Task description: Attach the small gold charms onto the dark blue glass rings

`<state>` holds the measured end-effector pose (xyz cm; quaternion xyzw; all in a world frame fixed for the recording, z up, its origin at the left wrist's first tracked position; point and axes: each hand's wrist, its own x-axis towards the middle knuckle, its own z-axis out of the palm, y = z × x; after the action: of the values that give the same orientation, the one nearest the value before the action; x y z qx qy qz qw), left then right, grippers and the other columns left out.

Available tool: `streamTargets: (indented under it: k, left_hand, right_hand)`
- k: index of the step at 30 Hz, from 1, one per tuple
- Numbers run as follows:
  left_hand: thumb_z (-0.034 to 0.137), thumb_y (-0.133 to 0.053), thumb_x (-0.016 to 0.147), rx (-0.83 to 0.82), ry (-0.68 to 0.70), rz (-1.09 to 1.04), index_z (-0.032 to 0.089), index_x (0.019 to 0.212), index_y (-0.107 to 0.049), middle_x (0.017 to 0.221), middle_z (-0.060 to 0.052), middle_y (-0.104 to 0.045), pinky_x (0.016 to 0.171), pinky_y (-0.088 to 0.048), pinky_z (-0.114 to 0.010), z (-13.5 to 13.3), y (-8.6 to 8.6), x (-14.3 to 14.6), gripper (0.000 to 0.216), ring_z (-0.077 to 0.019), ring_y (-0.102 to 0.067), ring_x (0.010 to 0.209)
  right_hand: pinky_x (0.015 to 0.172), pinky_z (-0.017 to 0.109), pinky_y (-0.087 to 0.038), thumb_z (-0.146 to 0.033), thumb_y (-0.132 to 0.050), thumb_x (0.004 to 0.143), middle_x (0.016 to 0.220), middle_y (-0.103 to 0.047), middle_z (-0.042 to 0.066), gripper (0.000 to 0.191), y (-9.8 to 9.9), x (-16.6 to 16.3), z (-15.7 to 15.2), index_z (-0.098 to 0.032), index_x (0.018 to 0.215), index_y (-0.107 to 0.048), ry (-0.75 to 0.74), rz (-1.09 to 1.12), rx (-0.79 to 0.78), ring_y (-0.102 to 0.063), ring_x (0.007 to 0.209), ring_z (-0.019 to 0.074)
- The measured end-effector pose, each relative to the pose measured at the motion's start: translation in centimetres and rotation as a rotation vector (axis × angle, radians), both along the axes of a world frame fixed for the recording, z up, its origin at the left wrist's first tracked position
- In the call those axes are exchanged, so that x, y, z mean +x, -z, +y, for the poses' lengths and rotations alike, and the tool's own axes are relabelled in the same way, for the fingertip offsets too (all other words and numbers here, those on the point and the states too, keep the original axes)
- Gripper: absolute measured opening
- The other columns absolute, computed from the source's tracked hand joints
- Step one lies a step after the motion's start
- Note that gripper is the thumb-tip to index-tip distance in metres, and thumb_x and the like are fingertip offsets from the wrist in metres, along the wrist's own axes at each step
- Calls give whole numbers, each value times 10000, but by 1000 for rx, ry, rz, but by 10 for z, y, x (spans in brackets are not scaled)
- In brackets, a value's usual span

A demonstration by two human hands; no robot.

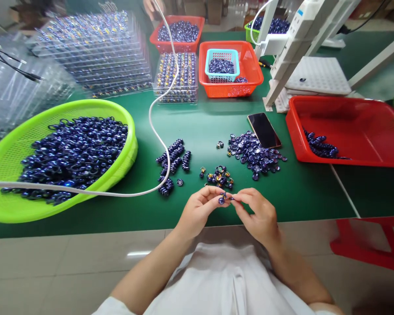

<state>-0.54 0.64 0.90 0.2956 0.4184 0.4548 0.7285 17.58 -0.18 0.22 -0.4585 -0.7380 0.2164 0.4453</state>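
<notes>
My left hand (201, 210) and my right hand (256, 214) meet at the near edge of the green table (197, 127). Both pinch one small dark blue ring piece (222, 200) between their fingertips. Just beyond them lies a little cluster of blue and gold pieces (220, 176). A heap of flat blue discs (254, 153) sits farther right, and short stacks of blue rings (172, 159) lie to the left.
A lime green basket (6, 201) full of blue rings stands at left, crossed by a white cable (157, 131). A phone (264, 130) lies mid-table. A red tray (357, 127) is at right, orange baskets (249, 70) and stacked clear trays (95, 52) behind.
</notes>
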Motion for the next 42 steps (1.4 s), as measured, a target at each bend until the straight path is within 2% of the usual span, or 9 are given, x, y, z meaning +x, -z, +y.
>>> streamTargets:
  k: [4, 7, 15, 21, 27, 32, 39, 42]
  left_hand:
    - [270, -836, 710, -20, -94, 17, 151, 882, -764, 779, -42, -750, 727, -554, -265, 0, 4, 4, 221, -138, -678, 699]
    - [281, -860, 669, -30, -139, 12, 167, 856, -791, 741, -35, -756, 708, -558, -268, -1, 6, 7, 230, -138, -674, 672]
    - [285, -847, 676, 71, -199, 212, 201, 836, -820, 839, -57, -800, 735, -595, -280, -6, 4, 7, 183, -187, -730, 763]
    - [208, -746, 803, 333, -178, 435, 228, 927, -817, 870, -47, -804, 732, -580, -274, -10, -4, 7, 144, -182, -726, 771]
    - [119, -701, 841, 618, -172, 456, 251, 1053, -783, 977, -52, -796, 823, -566, -302, -13, 2, 7, 262, -185, -729, 860]
    - [87, -720, 818, 696, -210, 456, 247, 1064, -773, 959, -55, -793, 800, -567, -312, -12, 7, 8, 298, -187, -723, 856]
    - [79, -665, 857, 766, -148, 494, 191, 1017, -735, 844, -61, -762, 751, -547, -302, -11, 0, 6, 208, -171, -689, 781]
    - [73, -632, 873, 819, -127, 537, 186, 1038, -698, 845, -64, -747, 742, -538, -296, -13, 0, 6, 211, -171, -677, 791]
  right_hand:
    - [708, 300, -585, -199, -654, 887, 863, -698, 33, 66, -2, -9, -6, -244, 921, -686, 22, 271, -256, -676, 768, 168]
    - [696, 290, -604, -250, -667, 888, 860, -701, 31, 41, 0, -17, -8, -240, 906, -702, 35, 442, -379, -687, 750, 165]
    - [710, 277, -628, -255, -694, 868, 877, -725, 12, 68, 2, -24, -7, -247, 924, -731, 57, 553, -433, -713, 739, 153]
    - [693, 262, -623, -249, -704, 855, 846, -739, 3, 56, 1, -25, -5, -239, 894, -742, 82, 624, -469, -710, 733, 147]
    - [693, 240, -606, -237, -716, 850, 842, -738, 3, 60, 4, -24, -5, -239, 903, -745, 102, 608, -440, -705, 758, 143]
    - [753, 226, -595, -209, -691, 875, 927, -732, 8, 122, 8, -24, -8, -258, 978, -735, 70, 578, -373, -700, 822, 132]
    - [606, 203, -595, -277, -713, 863, 850, -704, 0, 130, 3, -22, -5, -241, 987, -726, -71, 771, -619, -672, 671, 102]
    - [575, 195, -583, -252, -703, 870, 852, -664, -8, 91, 4, -22, -6, -241, 957, -728, -121, 851, -656, -642, 646, 85]
